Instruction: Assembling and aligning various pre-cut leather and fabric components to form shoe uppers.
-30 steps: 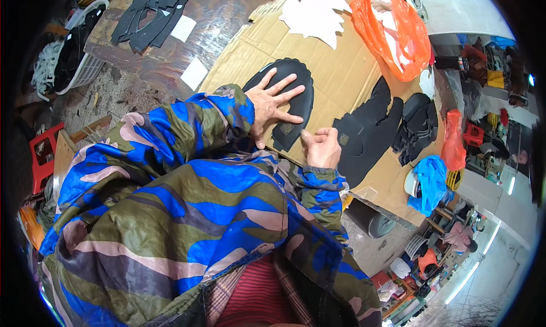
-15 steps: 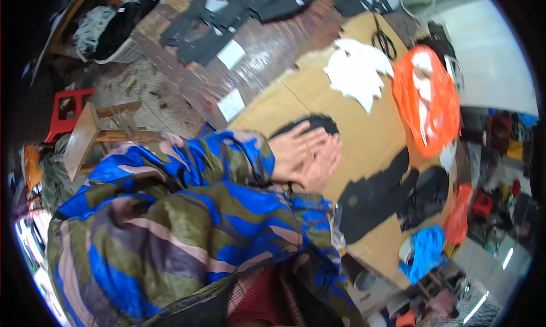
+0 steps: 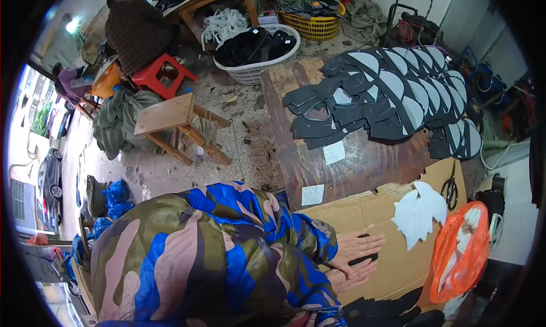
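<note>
My left hand (image 3: 358, 245) lies flat with its fingers stretched out, over a small black piece (image 3: 364, 260) on the cardboard sheet (image 3: 330, 215). Just below it, my right hand (image 3: 351, 276) is also flat, fingers extended and side by side. The black piece shows between the two hands; the rest of it is covered. To their right lie white pieces with a jagged outline (image 3: 420, 216) and black-handled scissors (image 3: 450, 193). Dark fabric pieces (image 3: 384, 310) lie at the lower edge, partly cut off by the picture.
An orange plastic bag (image 3: 459, 253) with white contents is at the right. Black pieces with pale half-round patches (image 3: 398, 99) cover the far table. Beyond stand a wooden stool (image 3: 168, 115), a white basket (image 3: 250, 73) and a person (image 3: 139, 34) sitting on a red stool (image 3: 162, 73).
My view has swung left and up, bringing the floor, stools and seated person into sight. Both hands remain flat at the black piece, somewhat further apart from each other than before.
</note>
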Demonstrator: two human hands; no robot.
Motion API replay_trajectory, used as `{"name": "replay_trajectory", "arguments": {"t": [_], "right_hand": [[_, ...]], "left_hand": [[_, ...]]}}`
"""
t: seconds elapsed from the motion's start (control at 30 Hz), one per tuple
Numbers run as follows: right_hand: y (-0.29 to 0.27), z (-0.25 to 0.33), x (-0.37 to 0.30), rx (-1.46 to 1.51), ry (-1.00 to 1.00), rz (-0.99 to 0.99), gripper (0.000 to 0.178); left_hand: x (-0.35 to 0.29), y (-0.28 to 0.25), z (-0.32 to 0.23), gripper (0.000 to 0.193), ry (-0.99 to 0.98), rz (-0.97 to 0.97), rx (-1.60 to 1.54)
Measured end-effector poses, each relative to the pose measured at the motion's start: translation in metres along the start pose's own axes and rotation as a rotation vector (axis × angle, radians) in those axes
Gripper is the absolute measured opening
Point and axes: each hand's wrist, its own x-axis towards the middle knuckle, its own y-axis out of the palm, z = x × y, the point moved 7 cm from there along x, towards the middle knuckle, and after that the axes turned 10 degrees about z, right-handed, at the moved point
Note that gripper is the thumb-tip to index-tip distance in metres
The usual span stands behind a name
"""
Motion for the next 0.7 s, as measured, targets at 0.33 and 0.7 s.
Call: {"name": "replay_trajectory", "arguments": {"t": [0.33, 0.7], "right_hand": [[0.010, -0.008, -0.027, -0.037, -0.057, -0.022, 0.077], [0.012, 0.003, -0.020, -0.180, 0.165, -0.011, 0.068]], "left_hand": [[-0.036, -0.010, 0.018, 0.129, -0.061, -0.267, 0.099], [-0.110, -0.005, -0.008, 0.116, 0.047, 0.114, 0.208]]}}
